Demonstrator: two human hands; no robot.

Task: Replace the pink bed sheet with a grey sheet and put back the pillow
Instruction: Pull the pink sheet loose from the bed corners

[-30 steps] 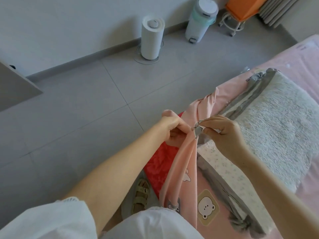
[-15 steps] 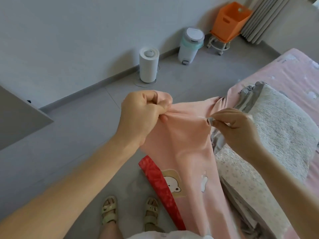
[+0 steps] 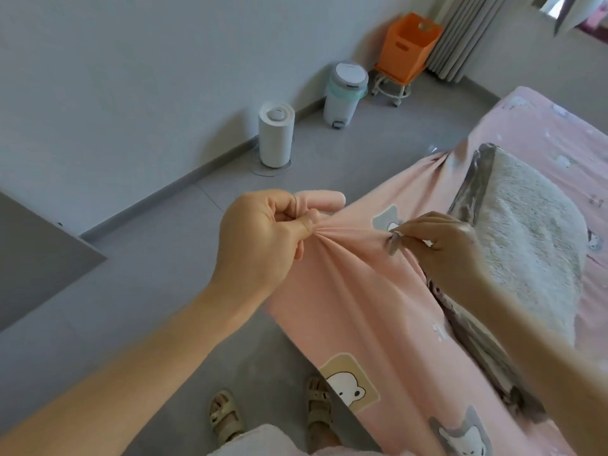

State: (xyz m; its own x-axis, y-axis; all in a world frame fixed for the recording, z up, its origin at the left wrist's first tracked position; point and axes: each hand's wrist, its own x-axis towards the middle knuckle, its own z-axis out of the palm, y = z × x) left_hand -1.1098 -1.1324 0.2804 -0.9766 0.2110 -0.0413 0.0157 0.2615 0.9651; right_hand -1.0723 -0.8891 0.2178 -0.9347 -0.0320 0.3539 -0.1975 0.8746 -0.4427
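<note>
The pink bed sheet (image 3: 355,311) with bear prints is lifted off the near corner of the bed and stretched between my hands. My left hand (image 3: 263,232) grips a bunched corner of it at the centre of the view. My right hand (image 3: 441,245) pinches the sheet's edge a little to the right, with something small and grey at its fingertips. A fluffy cream pillow (image 3: 533,238) with a grey edge lies on the bed just beyond my right hand. No loose grey sheet is in view.
Grey tiled floor lies to the left. By the wall stand a white cylinder appliance (image 3: 275,138), a pedal bin (image 3: 345,93) and an orange box on a stool (image 3: 408,47). My sandalled feet (image 3: 227,416) stand by the bed. A grey panel (image 3: 33,258) juts in at left.
My hands have lifted the pink sheet corner and drawn apart, pulling it taut. The red layer seen under the sheet earlier is now covered. The view has tilted up toward the wall.
</note>
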